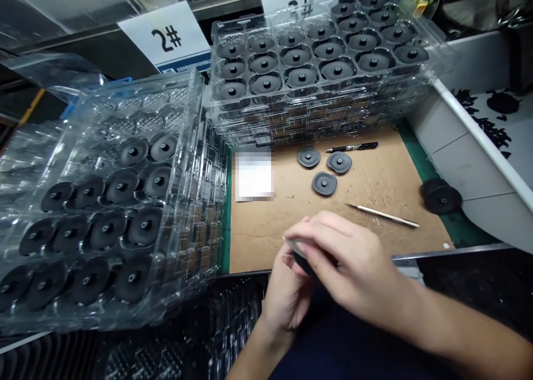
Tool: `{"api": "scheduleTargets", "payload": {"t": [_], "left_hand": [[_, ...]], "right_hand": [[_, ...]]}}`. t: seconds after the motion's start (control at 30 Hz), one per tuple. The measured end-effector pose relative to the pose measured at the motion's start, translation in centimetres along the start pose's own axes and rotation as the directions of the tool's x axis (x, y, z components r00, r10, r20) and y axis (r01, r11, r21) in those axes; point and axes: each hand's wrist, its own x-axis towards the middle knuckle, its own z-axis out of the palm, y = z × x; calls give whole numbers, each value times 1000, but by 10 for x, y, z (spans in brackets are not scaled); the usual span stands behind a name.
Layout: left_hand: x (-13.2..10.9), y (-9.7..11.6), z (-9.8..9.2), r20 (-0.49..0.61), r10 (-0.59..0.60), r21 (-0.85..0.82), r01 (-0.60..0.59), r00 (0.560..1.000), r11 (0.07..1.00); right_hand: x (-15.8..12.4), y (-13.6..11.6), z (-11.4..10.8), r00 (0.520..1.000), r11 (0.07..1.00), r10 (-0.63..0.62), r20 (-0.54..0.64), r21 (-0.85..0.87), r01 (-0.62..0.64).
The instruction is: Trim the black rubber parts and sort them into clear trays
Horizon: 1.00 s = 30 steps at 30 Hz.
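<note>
Cardboard sheet (287,219) on green mat (227,224), clear trays (291,103) behind it.
At its near edge, curled left hand (287,294) and right hand (350,252) grip a mostly hidden dark piece (303,263).

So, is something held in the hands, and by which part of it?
A dark piece is held between the left hand and the right hand, near its exposed edge; the rest of the hold is hidden.

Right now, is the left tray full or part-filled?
Part-filled: dark discs sit in the nearer rows of the left tray, while far-end pockets show bare clear plastic.
</note>
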Motion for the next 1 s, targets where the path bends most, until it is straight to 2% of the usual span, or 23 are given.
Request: {"api": "scheduleTargets", "payload": {"t": [0.07, 0.13, 0.2, 0.23, 0.3, 0.33, 0.37, 0.43, 0.5, 0.53, 0.57, 0.63, 0.67, 0.7, 0.77, 0.83, 0.9, 0.93, 1.0], "left_hand": [[-3, 3, 6, 29, 5, 1, -5, 1000, 1000], [-5, 6, 10, 49, 29, -12, -28, 998, 1000], [-6, 7, 11, 66, 29, -30, -27, 997, 999], [-6, 6, 11, 68, 21, -36, -18, 997, 999], [-4, 4, 10, 84, -9, -40, 13, 996, 999], [-3, 3, 9, 87, -28, -38, 31, 996, 999], [-2, 3, 9, 86, -53, -34, 56, 995, 998], [-2, 3, 8, 98, -120, -32, 124, 988, 992], [-4, 5, 8, 144, -175, -40, 182, 974, 982], [-5, 6, 7, 189, -197, -50, 209, 962, 977], [-7, 7, 7, 229, -207, -66, 227, 951, 972], [-10, 7, 4, 282, -217, -113, 257, 934, 960], [-11, 7, 2, 301, -217, -141, 268, 929, 953], [-12, 6, 0, 315, -214, -168, 276, 925, 946], [-10, 5, -4, 339, -212, -205, 292, 917, 934], [-7, 5, -6, 354, -222, -218, 310, 909, 925], [-5, 6, -6, 362, -234, -219, 326, 902, 920], [-4, 6, -6, 365, -236, -217, 329, 901, 919], [-3, 8, -5, 368, -238, -205, 328, 899, 922]], "right_hand": [[-6, 1, -1, 991, 995, -100, -85, 15, 102], [-17, 2, -6, 992, 991, -127, -14, 49, 127], [-29, 3, -14, 995, 999, -51, 81, 22, 49], [-33, 3, -18, 996, 1000, 3, 89, -27, -1], [-35, 3, -23, 996, 984, 79, 29, -162, -73], [-33, 3, -24, 998, 970, 57, -20, -234, -61], [-28, 4, -24, 998, 956, -15, -58, -295, -3], [-17, 9, -25, 972, 924, -230, -53, -326, 201], [-7, 17, -28, 942, 920, -336, 3, -211, 329], [-5, 22, -30, 950, 943, -311, 18, -121, 311], [-4, 27, -32, 973, 972, -232, 19, -32, 233], [-10, 38, -34, 999, 993, 37, -25, 117, -34], [-17, 44, -33, 981, 966, 187, -54, 190, -174], [-25, 50, -30, 942, 917, 327, -72, 266, -298], [-44, 63, -21, 840, 781, 542, -31, 387, -490], [-61, 76, -10, 761, 665, 642, 91, 427, -612], [-74, 85, -4, 718, 619, 669, 193, 390, -682], [-77, 86, -5, 709, 624, 677, 198, 357, -695], [-77, 79, -12, 729, 692, 679, 83, 259, -674]]}}
